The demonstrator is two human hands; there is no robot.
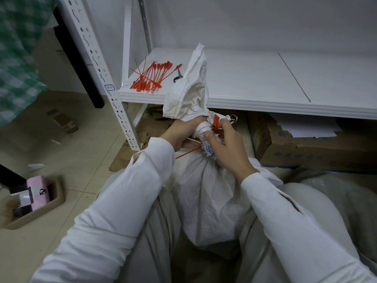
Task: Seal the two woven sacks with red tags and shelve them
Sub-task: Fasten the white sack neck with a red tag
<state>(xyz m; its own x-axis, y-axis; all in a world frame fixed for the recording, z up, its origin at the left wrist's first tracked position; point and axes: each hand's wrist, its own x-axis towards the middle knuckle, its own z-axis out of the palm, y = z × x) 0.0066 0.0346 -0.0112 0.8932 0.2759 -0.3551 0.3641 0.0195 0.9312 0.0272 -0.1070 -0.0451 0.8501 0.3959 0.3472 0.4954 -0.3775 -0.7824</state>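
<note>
A white woven sack [212, 201] stands upright between my knees, its gathered neck rising in front of the white shelf [265, 103]. A red tag [215, 121] is looped around the neck, its tail sticking out to the lower left. My left hand [181, 133] grips the neck from the left, just below the loose top. My right hand [226, 148] pinches the neck at the tag's head with thumb and forefinger. A second sack [336, 193] lies at the right, partly hidden by my knee.
A heap of spare red tags [151, 77] and small scissors [177, 75] lie at the shelf's left end. Cardboard boxes [306, 148] sit under the shelf. A perforated white upright [98, 64] stands left. A beige tray [32, 203] rests on the floor.
</note>
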